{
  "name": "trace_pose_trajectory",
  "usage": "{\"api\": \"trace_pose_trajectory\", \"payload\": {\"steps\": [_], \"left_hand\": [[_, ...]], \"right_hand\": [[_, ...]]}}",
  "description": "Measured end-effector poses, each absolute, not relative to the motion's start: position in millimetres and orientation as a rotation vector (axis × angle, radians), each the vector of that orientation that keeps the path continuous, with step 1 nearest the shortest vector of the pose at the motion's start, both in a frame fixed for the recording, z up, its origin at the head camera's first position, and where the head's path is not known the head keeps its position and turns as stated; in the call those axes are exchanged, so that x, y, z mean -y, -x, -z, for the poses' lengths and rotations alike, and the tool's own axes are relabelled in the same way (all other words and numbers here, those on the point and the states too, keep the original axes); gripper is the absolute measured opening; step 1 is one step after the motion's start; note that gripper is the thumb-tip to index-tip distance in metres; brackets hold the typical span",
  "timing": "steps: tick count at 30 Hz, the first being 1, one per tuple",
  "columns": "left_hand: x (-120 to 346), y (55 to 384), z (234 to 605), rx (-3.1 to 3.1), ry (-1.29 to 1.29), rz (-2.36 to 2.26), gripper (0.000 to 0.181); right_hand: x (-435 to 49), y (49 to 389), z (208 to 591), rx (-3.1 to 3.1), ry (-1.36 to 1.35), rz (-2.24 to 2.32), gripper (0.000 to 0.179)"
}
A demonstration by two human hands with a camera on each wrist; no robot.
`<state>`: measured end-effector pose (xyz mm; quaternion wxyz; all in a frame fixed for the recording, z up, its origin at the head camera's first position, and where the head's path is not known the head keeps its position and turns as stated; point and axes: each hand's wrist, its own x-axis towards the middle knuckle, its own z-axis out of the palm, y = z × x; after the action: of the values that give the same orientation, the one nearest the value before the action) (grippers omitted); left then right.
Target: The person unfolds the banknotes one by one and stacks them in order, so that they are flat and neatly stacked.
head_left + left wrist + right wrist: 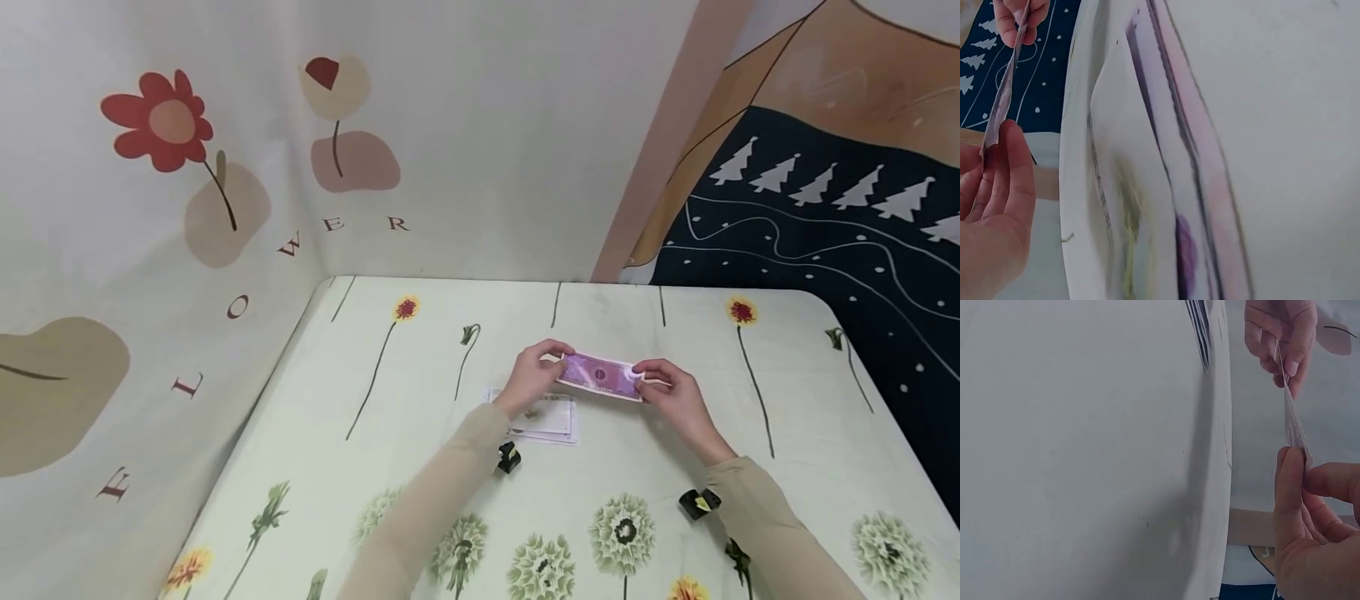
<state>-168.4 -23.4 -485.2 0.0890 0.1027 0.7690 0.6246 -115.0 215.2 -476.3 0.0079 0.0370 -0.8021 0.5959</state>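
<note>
A purple banknote [600, 375] with a white border is stretched between both hands, above the table. My left hand [531, 379] pinches its left end between thumb and fingers. The right end is pinched by my right hand [681, 402] in the same way. Both wrist views show the banknote [1002, 100] nearly edge-on, slightly bowed. Below my left wrist lies a loose stack of pale printed paper notes [551, 421], partly hidden by the hand and sleeve. Up close, the left wrist view shows that stack [1129, 137] with its sheets offset from each other.
The table [420, 367] wears a pale cloth printed with flowers. White curtains [487, 150] with flower prints and letters stand behind and to the left. A dark cloth with white trees [810, 225] hangs at the right. Black wrist cameras [699, 503] sit below both wrists.
</note>
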Motion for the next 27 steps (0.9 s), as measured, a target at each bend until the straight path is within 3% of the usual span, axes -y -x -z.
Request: {"api": "trace_pose_trajectory", "payload": {"steps": [8,21,27], "left_hand": [[38,163,486,-2.35,-0.276,-1.847,0.017],[68,152,497,-2.279,-0.207,-1.901,0.019],[81,144,491,-2.311,-0.133,-1.837,0.02]], "right_hand": [[-203,117,477,2.448,-0.19,-1.887,0.023],[-183,123,479,2.505,-0.096,-2.006,0.024],[-176,123,483,2.542,-0.202,-1.992,0.022]]}}
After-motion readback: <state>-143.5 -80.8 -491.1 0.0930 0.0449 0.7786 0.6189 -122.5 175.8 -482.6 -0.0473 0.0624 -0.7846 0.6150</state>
